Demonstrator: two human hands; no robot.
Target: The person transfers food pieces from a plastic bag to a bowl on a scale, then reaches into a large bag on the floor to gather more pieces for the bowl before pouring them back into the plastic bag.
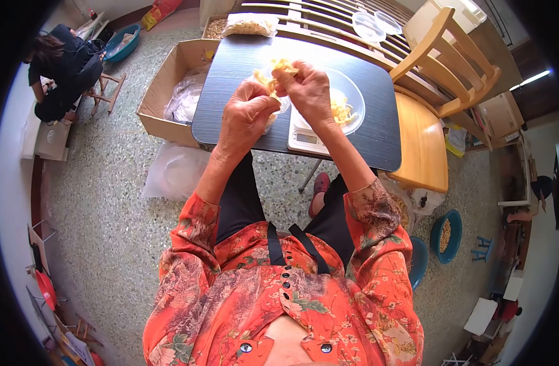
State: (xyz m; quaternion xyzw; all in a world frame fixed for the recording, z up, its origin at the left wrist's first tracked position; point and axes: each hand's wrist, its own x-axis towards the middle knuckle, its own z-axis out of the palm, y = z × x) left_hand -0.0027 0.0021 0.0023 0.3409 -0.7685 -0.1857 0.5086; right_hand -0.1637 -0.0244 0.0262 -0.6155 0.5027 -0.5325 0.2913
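Observation:
Above the dark table, my left hand (246,113) is closed, thumb and fingertips pinching yellow dried strips (264,79). My right hand (307,91) grips the same tangled bunch from the other side, fingers curled over it. The two hands are close together, almost touching. Under my right wrist stands a white digital scale (307,139). On it sits a clear plastic bowl (360,100) with more yellow strips (340,108) inside. A clear item, partly hidden below my hands, cannot be made out.
The dark table (224,79) has a cardboard box (154,97) with plastic bags on its left. A wooden chair (420,140) stands right. A filled bag (250,24) lies at the far edge. Teal basins (437,241) rest on the floor. Another person (63,67) sits far left.

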